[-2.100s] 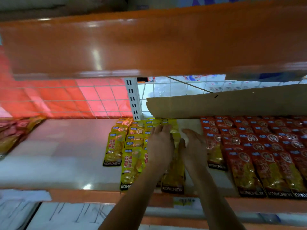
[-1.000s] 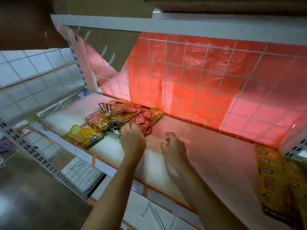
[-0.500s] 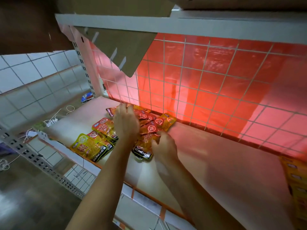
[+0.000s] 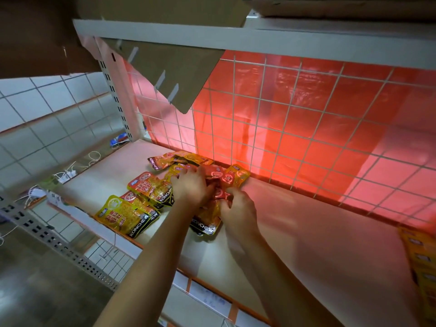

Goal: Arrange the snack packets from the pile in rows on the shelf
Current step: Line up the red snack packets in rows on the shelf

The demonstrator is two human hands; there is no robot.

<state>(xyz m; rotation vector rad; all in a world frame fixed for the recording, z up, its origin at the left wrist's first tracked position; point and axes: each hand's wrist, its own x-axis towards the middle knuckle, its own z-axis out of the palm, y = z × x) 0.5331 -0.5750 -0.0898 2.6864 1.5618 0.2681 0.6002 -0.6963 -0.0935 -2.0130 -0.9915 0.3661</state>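
The pile of snack packets [image 4: 146, 187] is lying on the shelf [image 4: 306, 232], at about 10 o'clock from the middle of the view, close to the wire grid [image 4: 283, 119] behind it. The left hand [image 4: 191, 188] is resting on top of the pile, its fingers bending down and gripping the red packets [image 4: 215, 175]. The right hand [image 4: 238, 208], at 4 o'clock from the left one, is curling its fingers tightly and pinching the same red packets. At 4 o'clock, at the frame edge, a row of yellow packets [image 4: 422, 267] is lying.
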